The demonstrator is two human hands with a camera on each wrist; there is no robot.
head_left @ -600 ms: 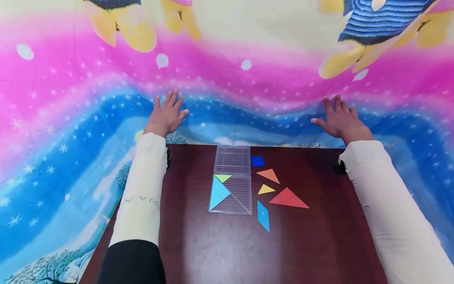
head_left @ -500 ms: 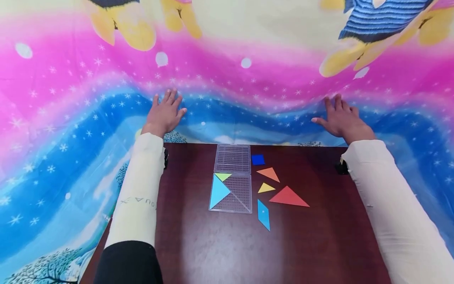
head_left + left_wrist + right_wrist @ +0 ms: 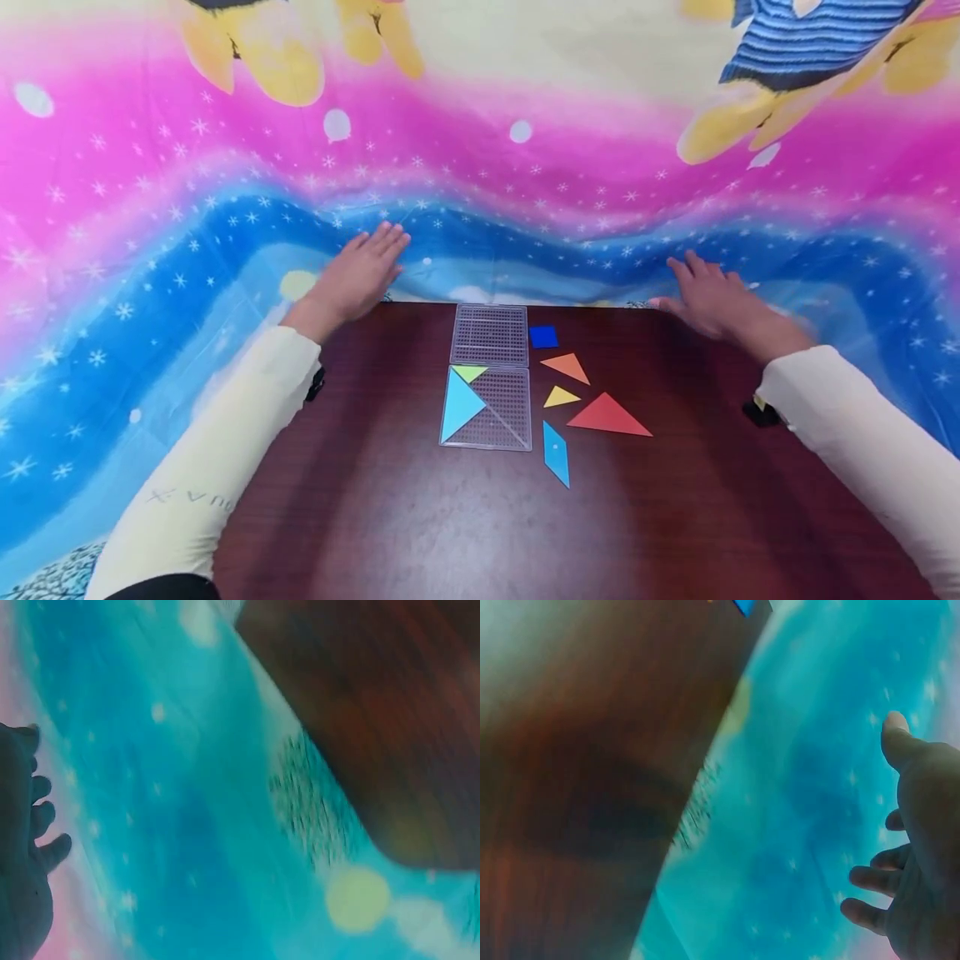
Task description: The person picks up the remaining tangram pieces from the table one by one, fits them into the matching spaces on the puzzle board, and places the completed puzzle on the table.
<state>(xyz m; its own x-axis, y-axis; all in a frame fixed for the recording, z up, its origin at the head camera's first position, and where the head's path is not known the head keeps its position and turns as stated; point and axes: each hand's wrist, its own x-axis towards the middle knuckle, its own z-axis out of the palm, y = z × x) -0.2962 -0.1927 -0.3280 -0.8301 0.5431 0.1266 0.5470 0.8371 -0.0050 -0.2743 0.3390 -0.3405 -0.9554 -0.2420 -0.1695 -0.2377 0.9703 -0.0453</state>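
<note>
My left hand [image 3: 358,271] is held out above the far left of the table, fingers extended and holding nothing. Over the far right side, my right hand [image 3: 708,296] reaches forward with nothing in it, slightly blurred. Between them lies a hinged clear plastic case [image 3: 510,408], spread flat. A large light-blue triangle [image 3: 461,406] and a small green triangle [image 3: 468,372] sit in its near half. Right of the case are a dark blue square [image 3: 543,337], an orange triangle [image 3: 570,367], a yellow triangle [image 3: 561,397], a red triangle [image 3: 611,417] and a blue parallelogram [image 3: 556,454].
The dark reddish-brown table [image 3: 420,517] has its far edge just behind the case. A printed cloth [image 3: 495,200] in pink and blue hangs past that edge and along the sides. Both wrists carry a small black device, the left one [image 3: 315,384] below the cuff.
Both hands have come down and back toward me from higher against the cloth, and the forearms have swung outward. The case and the coloured pieces stay where they were.
</note>
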